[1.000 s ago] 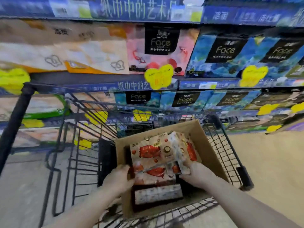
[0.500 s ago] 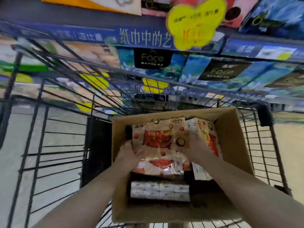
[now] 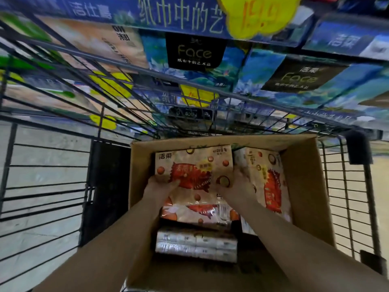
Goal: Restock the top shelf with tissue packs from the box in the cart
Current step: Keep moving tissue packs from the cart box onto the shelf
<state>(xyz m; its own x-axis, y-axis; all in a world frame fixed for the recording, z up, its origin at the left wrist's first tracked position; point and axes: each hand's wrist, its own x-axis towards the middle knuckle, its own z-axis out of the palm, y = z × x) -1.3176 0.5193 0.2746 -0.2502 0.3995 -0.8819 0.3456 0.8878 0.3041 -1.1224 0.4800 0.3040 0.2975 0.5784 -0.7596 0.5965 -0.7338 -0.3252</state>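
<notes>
Your left hand (image 3: 160, 186) and right hand (image 3: 239, 182) now grip the top tissue pack (image 3: 195, 163) by its sides inside the box (image 3: 305, 186), farther along it than half a second ago.

Cart: we see a wire cart (image 3: 355, 148) standing on a pale floor (image 3: 42, 154), with a cardboard box (image 3: 303, 186) in its basket.
Box: open-topped; inside, we see an orange-and-cream tissue pack (image 3: 193, 171) uppermost, a second pack (image 3: 271, 182) on edge by the right wall, and a white pack (image 3: 195, 245) lower down.
Shelf: beyond the cart, we see a shelf (image 3: 168, 17) with blue packs (image 3: 252, 76) beneath its edge.
</notes>
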